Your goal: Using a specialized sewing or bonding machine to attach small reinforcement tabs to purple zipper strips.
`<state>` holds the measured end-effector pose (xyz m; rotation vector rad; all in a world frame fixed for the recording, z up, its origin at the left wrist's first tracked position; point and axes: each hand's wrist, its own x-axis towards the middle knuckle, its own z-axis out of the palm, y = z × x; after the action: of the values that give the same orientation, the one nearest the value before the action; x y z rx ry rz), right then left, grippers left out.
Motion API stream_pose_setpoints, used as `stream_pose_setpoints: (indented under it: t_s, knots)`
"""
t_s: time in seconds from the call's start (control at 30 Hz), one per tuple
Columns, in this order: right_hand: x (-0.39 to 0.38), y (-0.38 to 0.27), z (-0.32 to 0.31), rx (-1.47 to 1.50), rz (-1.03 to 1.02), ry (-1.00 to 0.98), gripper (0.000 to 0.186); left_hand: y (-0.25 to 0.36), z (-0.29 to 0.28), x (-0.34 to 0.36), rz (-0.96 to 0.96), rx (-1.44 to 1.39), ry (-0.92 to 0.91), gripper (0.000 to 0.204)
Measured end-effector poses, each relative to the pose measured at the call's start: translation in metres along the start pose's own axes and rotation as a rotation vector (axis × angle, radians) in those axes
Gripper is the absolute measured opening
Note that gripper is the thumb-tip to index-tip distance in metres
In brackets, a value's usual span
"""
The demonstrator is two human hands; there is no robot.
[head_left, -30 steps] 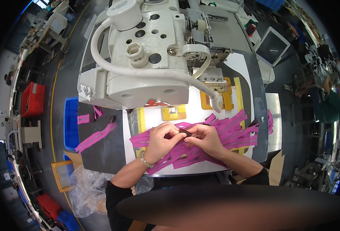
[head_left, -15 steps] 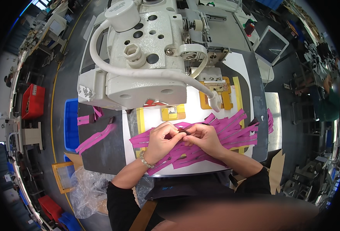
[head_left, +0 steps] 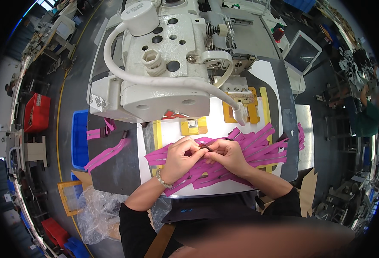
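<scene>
My left hand [head_left: 181,158], with a beaded bracelet at its wrist, meets my right hand [head_left: 229,155] over a heap of magenta zippers [head_left: 258,148]. Thumbs and fingers of both are closed in a pinch on a small dark piece [head_left: 205,147], perhaps a fabric tab; the fingers cover most of it. Whether it is joined to a zipper beneath, I cannot tell. The zippers lie criss-crossed on the white work surface [head_left: 172,131], under and around both hands. Beyond my hands stands a large white sewing machine [head_left: 163,92].
One magenta zipper [head_left: 107,154] and a few short magenta pieces [head_left: 96,133] lie on the dark tabletop at left. Yellow clamp plates [head_left: 194,126] sit by the machine head, and a white hose [head_left: 172,81] arches over. A blue bin [head_left: 78,142] stands left; a screen [head_left: 302,51] is at right.
The view has shifted very slightly. Both hands keep the same pinch on the small dark piece, in nearly the same place, and the zippers lie as before.
</scene>
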<state>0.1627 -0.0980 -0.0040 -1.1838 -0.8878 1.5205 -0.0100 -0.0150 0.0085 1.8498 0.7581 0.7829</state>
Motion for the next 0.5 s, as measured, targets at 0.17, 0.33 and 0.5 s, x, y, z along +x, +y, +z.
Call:
stream_pose_setpoints:
  t_s: [0.17, 0.33, 0.5]
  knots:
    - [0.000, -0.002, -0.002, -0.007, 0.011, -0.011, 0.009, 0.002, -0.005, 0.004, -0.005, -0.024, -0.029, 0.020]
    - [0.000, -0.004, -0.003, 0.075, 0.002, -0.032, 0.011, 0.004, -0.017, 0.010, -0.086, 0.055, -0.251, 0.024]
    - [0.002, -0.005, -0.004, 0.074, 0.033, -0.040, 0.008, -0.013, -0.015, 0.007, 0.069, 0.037, -0.337, 0.020]
